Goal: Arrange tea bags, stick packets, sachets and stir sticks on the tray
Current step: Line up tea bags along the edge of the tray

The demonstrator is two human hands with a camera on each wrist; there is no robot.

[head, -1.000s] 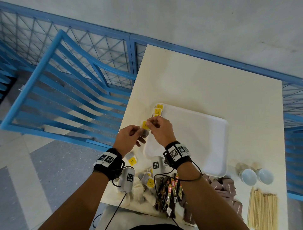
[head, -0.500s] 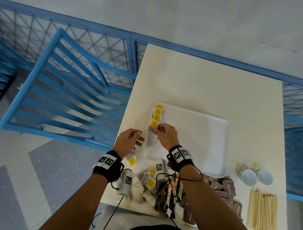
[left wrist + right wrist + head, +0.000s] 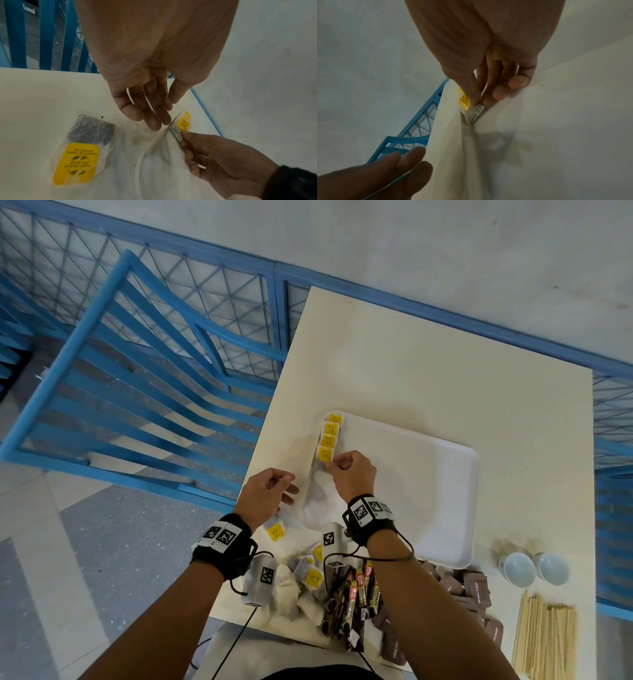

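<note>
Head view: high, looking steeply down over both forearms onto the desk (image 3: 428,364) and white tray (image 3: 428,491). Left wrist view: close, low, along the palm toward the tray's left rim. Right wrist view: closer, along the fingers. All three share that rim's tea bag row (image 3: 328,440).

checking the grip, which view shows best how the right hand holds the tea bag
The right wrist view: thumb and fingers of the right hand pinch the tea bag close up. The left wrist view shows the pinch side on; the head view shows mostly the hand's back.
</note>
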